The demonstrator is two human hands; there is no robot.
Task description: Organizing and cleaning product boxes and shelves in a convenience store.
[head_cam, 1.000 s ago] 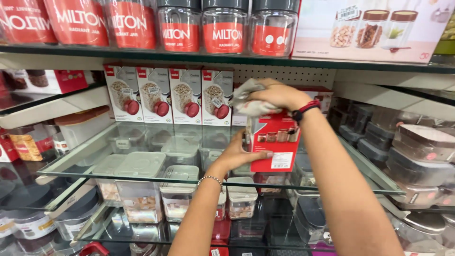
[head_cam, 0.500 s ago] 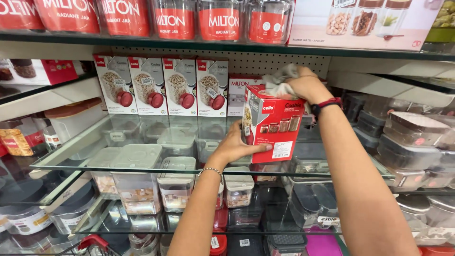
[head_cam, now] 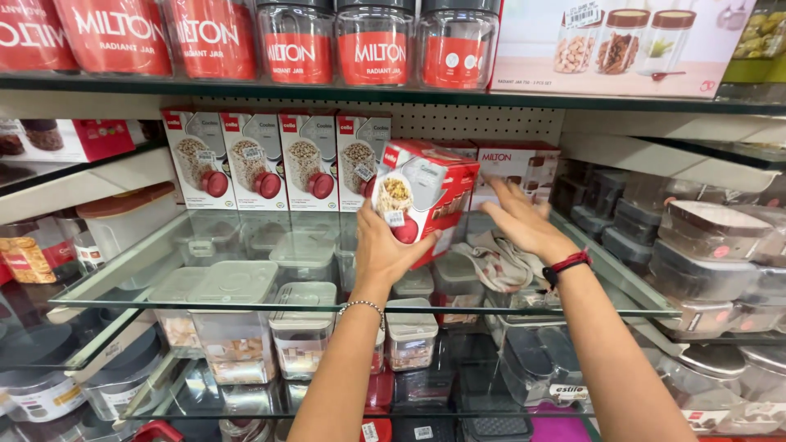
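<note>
Boxed jar set held up over a glass shelf, cloth under the other hand.

Left hand [head_cam: 391, 250] fingers wrapped around the lower near side of a red-and-white jar-set box [head_cam: 426, 192], tilted and lifted clear of the glass shelf [head_cam: 123, 278]. Right hand [head_cam: 524, 223] fingers spread open, flat, palm down, resting on a crumpled cloth [head_cam: 499, 260] lying on the glass just right of the box. Farther back, left: a row of upright white container boxes [head_cam: 274, 160]. Above: red-labelled jars [head_cam: 372, 41] on the top shelf.
</note>
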